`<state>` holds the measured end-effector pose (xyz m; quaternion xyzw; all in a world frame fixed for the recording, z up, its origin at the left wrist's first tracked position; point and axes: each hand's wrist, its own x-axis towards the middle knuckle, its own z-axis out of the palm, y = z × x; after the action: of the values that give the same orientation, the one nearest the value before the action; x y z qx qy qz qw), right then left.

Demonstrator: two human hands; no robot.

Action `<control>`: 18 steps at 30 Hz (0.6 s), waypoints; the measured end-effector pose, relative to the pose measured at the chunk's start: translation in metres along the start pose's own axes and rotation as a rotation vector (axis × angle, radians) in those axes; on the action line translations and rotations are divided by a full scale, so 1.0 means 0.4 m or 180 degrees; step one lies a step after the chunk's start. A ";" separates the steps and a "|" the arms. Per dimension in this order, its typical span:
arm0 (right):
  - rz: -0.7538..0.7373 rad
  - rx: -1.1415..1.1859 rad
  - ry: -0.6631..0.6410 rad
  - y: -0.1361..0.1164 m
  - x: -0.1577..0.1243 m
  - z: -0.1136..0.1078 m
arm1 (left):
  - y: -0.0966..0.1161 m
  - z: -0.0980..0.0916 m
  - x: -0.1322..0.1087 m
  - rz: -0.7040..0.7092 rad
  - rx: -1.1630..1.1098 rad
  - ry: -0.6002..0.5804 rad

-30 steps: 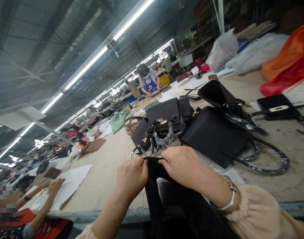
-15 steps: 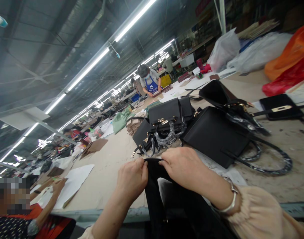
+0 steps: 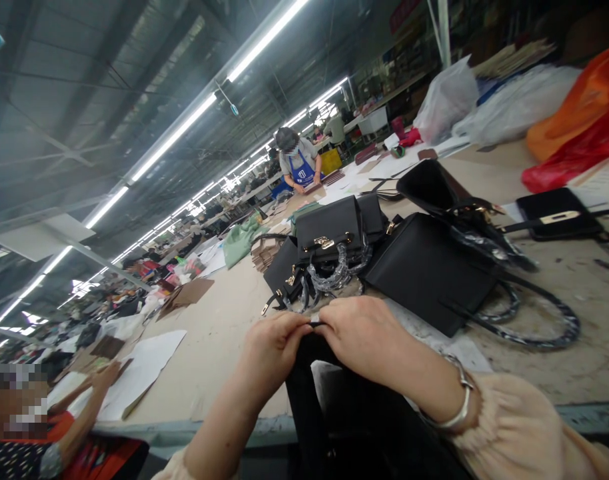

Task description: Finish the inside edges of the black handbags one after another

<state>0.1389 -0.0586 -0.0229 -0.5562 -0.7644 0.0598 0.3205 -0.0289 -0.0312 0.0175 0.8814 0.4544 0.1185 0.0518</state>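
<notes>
Both my hands pinch the top edge of a black handbag [image 3: 304, 400], which hangs open below them at the table's front edge. My left hand [image 3: 274, 347] is closed on the rim. Close beside it, my right hand [image 3: 359, 337] grips the same edge, a silver bracelet on its wrist. Much of the bag's lower part is dark and hard to make out. Just beyond my hands, a black handbag with a gold clasp [image 3: 329, 230] lies with its handles wrapped in clear plastic. A larger black handbag [image 3: 429, 273] lies to the right.
The table [image 3: 234, 303] is covered in beige board. An open black bag [image 3: 429, 183] and a flat black piece with a gold plate [image 3: 554, 217] lie right. Plastic bags [image 3: 574, 120] stand behind. One co-worker [image 3: 29, 440] sits at left; another in a blue apron [image 3: 300, 170] stands farther off.
My left hand has moved right along the bag's rim, so its fingertips now nearly meet those of my right hand. The co-worker's arm at left has shifted slightly.
</notes>
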 end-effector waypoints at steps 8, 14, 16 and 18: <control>0.0038 -0.0064 -0.0005 0.005 0.002 -0.003 | -0.014 -0.014 -0.007 -0.0369 0.0275 -0.0171; 0.0041 0.0023 0.0099 -0.008 -0.009 0.003 | 0.003 -0.030 -0.024 -0.0944 0.1432 -0.0397; 0.0025 0.0008 0.0125 -0.011 -0.011 0.003 | 0.011 -0.029 -0.029 -0.1070 0.1741 -0.0470; 0.0004 -0.0010 0.0120 -0.012 -0.012 0.002 | 0.014 -0.028 -0.032 -0.1066 0.1882 -0.0507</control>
<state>0.1354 -0.0643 -0.0235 -0.5583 -0.7580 0.0482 0.3338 -0.0345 -0.0448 0.0272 0.7779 0.6019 -0.0975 -0.1518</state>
